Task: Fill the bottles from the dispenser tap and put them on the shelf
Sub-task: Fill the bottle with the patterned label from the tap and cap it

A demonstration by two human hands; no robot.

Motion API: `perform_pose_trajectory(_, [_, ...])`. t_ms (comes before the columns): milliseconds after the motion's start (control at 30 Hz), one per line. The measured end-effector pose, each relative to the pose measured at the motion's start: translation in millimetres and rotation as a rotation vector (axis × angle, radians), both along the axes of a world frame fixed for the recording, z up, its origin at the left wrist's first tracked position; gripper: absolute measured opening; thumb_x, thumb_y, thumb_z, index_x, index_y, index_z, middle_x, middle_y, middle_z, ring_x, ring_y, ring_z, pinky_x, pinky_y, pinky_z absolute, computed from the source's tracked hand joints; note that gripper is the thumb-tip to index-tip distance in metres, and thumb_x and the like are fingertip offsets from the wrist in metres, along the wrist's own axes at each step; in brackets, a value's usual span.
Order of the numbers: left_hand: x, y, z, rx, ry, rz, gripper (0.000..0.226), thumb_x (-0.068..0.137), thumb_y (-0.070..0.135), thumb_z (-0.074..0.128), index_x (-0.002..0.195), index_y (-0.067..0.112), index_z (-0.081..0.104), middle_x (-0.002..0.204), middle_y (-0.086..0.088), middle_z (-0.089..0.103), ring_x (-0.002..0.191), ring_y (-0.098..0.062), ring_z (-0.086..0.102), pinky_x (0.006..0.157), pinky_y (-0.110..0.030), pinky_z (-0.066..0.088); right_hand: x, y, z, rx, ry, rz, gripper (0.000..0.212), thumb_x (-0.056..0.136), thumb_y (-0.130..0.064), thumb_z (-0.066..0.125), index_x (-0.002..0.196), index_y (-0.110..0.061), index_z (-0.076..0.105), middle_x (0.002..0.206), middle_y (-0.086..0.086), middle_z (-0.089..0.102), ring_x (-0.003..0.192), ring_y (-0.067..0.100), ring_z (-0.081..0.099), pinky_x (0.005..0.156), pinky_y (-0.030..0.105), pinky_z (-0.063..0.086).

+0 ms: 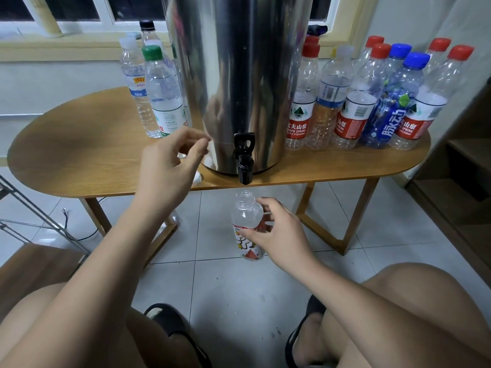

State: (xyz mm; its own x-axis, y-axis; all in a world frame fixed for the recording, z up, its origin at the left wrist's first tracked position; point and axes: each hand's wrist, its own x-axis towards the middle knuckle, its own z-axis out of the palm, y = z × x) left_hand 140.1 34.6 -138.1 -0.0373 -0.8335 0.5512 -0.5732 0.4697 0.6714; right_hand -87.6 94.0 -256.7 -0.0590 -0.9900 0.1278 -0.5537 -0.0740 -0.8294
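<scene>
Pretty basic at-home look here: both forearms are bare from the bottom edge of the frame right up to the left hand (170, 166) and right hand (279, 232). The legs are bare too, left thigh (39, 328) in the lower left corner and right knee (425, 301) at lower right. Bottom centre there's a pair of black slide-type slippers, the left slipper (172, 325) showing a pale bit at its upper end, the right slipper (297, 338) with bare foot showing beside the strap.

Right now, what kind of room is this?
Probably a room in a home: a wooden table by a window, a tiled floor, and a steel water dispenser among plastic bottles.
</scene>
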Motion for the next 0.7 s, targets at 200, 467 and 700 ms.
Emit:
perform_pose_trajectory(200, [36,-17,-41,0.117,-0.354,0.108,0.026,0.1,0.032,0.075,0.124,0.024,0.072,0.124,0.001,0.07,0.115,-0.024,0.063,0.094,-0.046,0.054,3,10,6,-0.013,-0.048,0.046,0.066,0.078,-0.045,0.095,0.134,-0.042,0.06,0.125,-0.028,0.065,0.114,-0.013,0.059,0.083,0.005,0.05])
perform_pose_trajectory(467, [39,-22,-59,0.084,-0.467,0.052,0.02,0.101,0.032,0.074,0.119,0.024,0.076,0.1,0.002,0.067,0.096,-0.028,0.061,0.077,-0.037,0.044,3,21,11,-0.026,-0.089,0.085,0.064,0.079,-0.045,0.094,0.133,-0.044,0.06,0.127,-0.026,0.066,0.119,-0.005,0.061,0.091,0.016,0.055])
perform_pose_trajectory(700, [25,4,-43,0.16,-0.253,-0.063,0.014,0.099,0.038,0.079,0.109,0.03,0.079,0.103,0.015,0.076,0.095,-0.004,0.068,0.076,-0.009,0.045,0,26,14,-0.054,-0.093,0.093,0.061,0.079,-0.042,0.095,0.131,-0.04,0.063,0.124,-0.025,0.068,0.117,-0.002,0.063,0.095,0.021,0.057])
